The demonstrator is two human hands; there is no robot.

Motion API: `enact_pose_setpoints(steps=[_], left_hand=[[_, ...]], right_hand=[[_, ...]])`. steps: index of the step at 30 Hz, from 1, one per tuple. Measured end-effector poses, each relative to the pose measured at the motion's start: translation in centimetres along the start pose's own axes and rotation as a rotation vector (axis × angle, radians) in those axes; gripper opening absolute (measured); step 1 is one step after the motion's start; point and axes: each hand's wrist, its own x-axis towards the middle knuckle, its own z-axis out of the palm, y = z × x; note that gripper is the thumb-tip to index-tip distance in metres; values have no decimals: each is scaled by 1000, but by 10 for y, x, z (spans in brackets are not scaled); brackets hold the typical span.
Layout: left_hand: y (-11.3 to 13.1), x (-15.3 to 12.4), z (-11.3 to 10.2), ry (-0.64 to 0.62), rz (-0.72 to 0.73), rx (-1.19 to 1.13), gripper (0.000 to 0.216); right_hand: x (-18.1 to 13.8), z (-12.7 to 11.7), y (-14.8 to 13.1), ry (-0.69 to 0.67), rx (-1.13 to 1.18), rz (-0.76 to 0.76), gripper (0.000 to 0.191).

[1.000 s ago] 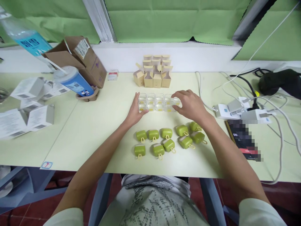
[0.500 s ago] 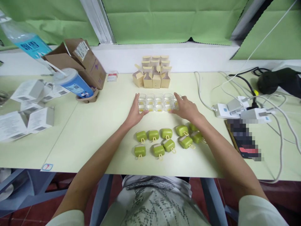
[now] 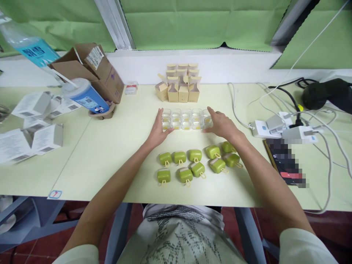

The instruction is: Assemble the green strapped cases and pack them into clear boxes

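Observation:
Two rows of small clear plastic boxes (image 3: pixel 186 119), with yellow spots showing low in the front row, stand side by side on the table. My left hand (image 3: pixel 157 132) is at their left end, fingers stretched along the side and thumb spread in front. At the right end is my right hand (image 3: pixel 221 126), its thumb and forefinger spread apart around the end boxes. Both hands look open, touching or nearly touching the boxes. Closer to me lie several green rounded cases (image 3: pixel 195 155) with pale yellow loops; my right forearm passes beside the rightmost ones.
Open beige cartons (image 3: pixel 178 92) stand grouped behind the clear boxes. To the left are white boxes (image 3: pixel 48 139), a blue cup (image 3: pixel 89 99) and a brown cardboard box (image 3: pixel 110 79). A phone (image 3: pixel 286 161), a power strip (image 3: pixel 260 129) and loose cables are on the right.
My right hand has shifted slightly right, its thumb drawing back toward the end of the row. My left hand and the clear boxes look nearly unchanged.

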Motion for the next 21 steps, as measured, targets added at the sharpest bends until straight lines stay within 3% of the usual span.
enact_pose_setpoints(steps=[5, 11, 18, 21], left_hand=[[-5, 1, -1, 15, 17, -20, 125], [-4, 0, -3, 14, 32, 0, 124], [-1, -1, -4, 15, 29, 6, 125], [-4, -1, -3, 23, 18, -2, 127]], right_hand=[[-1, 3, -1, 29, -40, -38, 86], [-4, -4, 2, 0, -90, -44, 97], [1, -18, 31, -9, -15, -168, 67], [3, -24, 37, 102, 86, -226, 58]])
